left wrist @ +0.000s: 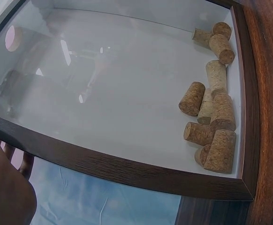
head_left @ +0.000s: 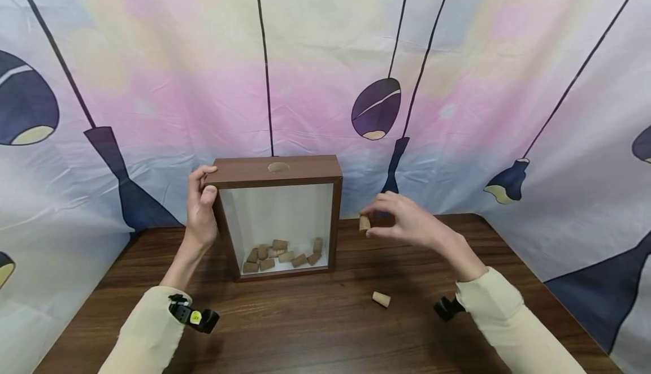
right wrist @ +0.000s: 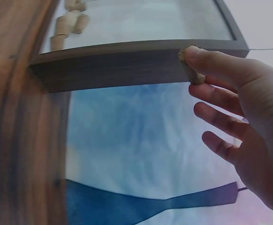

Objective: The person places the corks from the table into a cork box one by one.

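Note:
A wooden-framed shadow box (head_left: pixel 337 221) with a clear front stands upright on the table, a round hole (head_left: pixel 278 167) in its top. Several corks (left wrist: pixel 222 110) lie heaped along its bottom inside. My left hand (head_left: pixel 201 207) grips the box's upper left corner, thumb at the front edge and fingers over the top. To the right of the box, my right hand (head_left: pixel 407 221) pinches a single cork (head_left: pixel 364 224) between thumb and fingertips, a little below the level of the box's top. Its other fingers spread loosely in the right wrist view.
Another cork (head_left: pixel 381 299) lies on its side on the dark wooden table (head_left: pixel 305 329), in front of and to the right of the box. Behind the table hangs a cloth backdrop (head_left: pixel 315 69) printed with lamps.

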{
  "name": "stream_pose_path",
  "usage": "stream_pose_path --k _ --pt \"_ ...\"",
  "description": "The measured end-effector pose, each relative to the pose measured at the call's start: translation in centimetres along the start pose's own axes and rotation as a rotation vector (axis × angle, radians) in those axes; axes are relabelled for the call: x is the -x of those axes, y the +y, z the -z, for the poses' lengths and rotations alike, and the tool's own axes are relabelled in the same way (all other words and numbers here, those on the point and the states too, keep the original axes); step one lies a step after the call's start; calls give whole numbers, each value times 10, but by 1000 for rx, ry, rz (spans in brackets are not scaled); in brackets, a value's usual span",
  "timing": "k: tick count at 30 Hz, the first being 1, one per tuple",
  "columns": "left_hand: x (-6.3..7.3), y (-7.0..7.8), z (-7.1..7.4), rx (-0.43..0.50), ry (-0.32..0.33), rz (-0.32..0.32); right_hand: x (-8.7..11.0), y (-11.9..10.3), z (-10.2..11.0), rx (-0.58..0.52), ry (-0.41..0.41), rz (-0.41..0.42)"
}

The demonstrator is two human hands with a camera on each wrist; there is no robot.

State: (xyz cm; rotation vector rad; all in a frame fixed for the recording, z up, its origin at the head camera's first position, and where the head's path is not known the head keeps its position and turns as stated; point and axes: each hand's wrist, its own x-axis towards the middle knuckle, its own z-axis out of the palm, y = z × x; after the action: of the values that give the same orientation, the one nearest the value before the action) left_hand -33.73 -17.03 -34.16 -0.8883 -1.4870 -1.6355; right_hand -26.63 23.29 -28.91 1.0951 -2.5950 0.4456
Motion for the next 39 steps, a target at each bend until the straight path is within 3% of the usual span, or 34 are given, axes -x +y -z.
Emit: stream_pose_path --k 15,24,39 --pt "2 0 0 20 1 8 -29 -22 37 -1 125 81" --pt "1 1 -1 -8 5 3 -48 -31 48 11 234 189" --pt "2 -1 -2 0 13 -10 -89 -52 57 38 215 186"
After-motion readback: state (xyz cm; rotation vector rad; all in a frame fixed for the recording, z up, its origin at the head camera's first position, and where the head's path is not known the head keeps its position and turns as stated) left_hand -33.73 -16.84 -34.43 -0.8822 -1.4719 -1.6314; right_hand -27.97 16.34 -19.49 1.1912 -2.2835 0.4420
